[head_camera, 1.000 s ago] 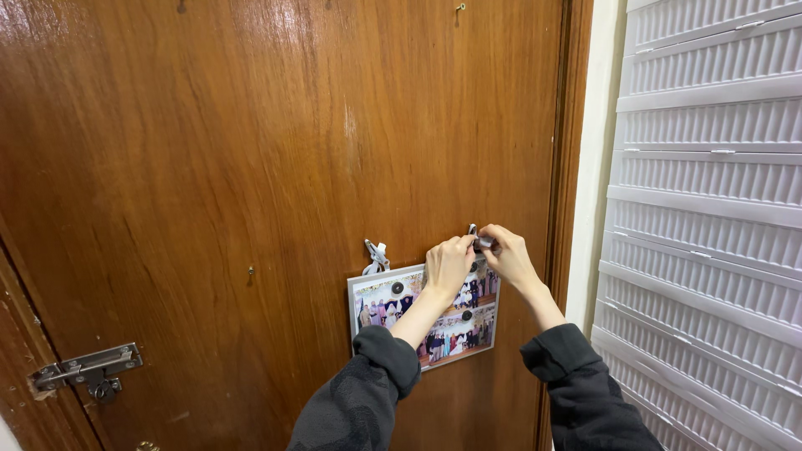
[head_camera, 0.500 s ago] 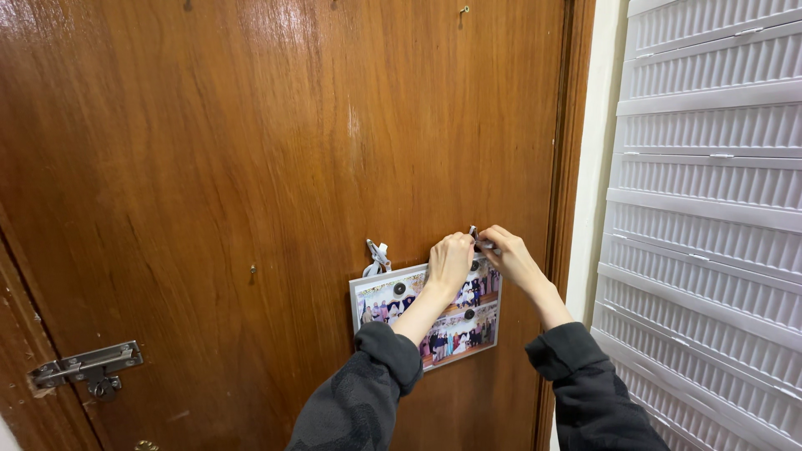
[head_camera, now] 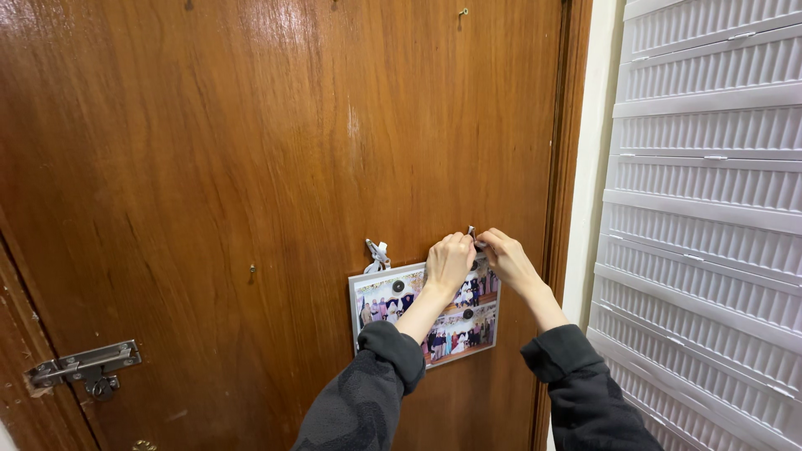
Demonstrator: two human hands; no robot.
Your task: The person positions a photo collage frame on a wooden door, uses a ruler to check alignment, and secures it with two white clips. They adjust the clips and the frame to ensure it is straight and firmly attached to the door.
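Hands: two, left hand (head_camera: 449,261) and right hand (head_camera: 506,255), both at top right corner of photo board (head_camera: 393,305).
Photo boards: one, on wooden door (head_camera: 251,167).
Round black magnets on board: two visible (head_camera: 398,286), (head_camera: 467,314).
Metal clips at board's top edge: two, one at left corner (head_camera: 377,252), one between fingers (head_camera: 473,235).
Sliding door bolts: one (head_camera: 82,368).
Small nails in door: two (head_camera: 462,11), (head_camera: 251,269).
Dark sleeves: two.
White drawer units at right: one (head_camera: 710,209).

- We see bright, even indoor light, with pale glare streaks across the top of the varnished door (head_camera: 251,125).
- Focus is sharp; shadows are faint; the edges bend slightly.
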